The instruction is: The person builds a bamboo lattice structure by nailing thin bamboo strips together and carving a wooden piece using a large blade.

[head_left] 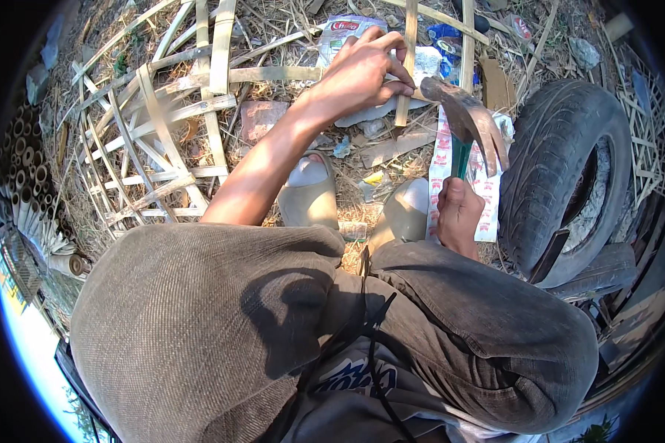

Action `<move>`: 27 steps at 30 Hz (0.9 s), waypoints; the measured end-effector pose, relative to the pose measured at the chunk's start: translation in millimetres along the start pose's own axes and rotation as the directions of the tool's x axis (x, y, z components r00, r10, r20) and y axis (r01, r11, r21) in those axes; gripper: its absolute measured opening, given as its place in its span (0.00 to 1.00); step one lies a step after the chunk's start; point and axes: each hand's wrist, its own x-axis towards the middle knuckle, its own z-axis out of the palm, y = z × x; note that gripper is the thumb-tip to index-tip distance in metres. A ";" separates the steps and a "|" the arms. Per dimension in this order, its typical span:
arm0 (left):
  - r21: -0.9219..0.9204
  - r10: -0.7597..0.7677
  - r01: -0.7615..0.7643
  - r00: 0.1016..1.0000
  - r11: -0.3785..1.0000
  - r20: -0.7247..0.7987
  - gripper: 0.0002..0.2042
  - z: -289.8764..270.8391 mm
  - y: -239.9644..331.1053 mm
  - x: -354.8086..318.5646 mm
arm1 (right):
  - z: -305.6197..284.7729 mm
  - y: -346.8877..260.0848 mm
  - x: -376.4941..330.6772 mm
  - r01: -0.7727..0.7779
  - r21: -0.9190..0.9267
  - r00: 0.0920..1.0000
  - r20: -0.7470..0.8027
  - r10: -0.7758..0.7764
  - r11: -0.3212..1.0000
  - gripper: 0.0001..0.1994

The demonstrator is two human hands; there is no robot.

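Hammer (465, 122), gripped by its green handle (461, 159) in the right hand (460, 213), is just beside the bamboo strip (402, 111) held by the left hand (368, 70); a tire (543, 159) stands rightward.

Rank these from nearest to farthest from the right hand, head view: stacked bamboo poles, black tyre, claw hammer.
1. Claw hammer: gripped in the right hand.
2. Black tyre: right of the hand.
3. Stacked bamboo poles: far left.
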 end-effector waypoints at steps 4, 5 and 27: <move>0.024 0.024 -0.023 1.000 0.999 -0.018 0.09 -0.1 -1.4 -0.9 | -5.5 4.1 5.7 -0.130 -0.084 0.990 0.040 0.134 0.988 0.26; 0.024 0.020 -0.019 1.000 1.000 -0.022 0.08 0.2 -3.0 1.0 | -8.4 0.9 2.6 -0.149 0.048 0.989 0.025 0.148 0.988 0.27; 0.032 -0.027 0.027 1.000 0.999 -0.002 0.10 0.6 -3.1 -0.2 | -1.9 1.1 15.3 -0.234 0.197 0.971 -0.001 0.239 0.952 0.28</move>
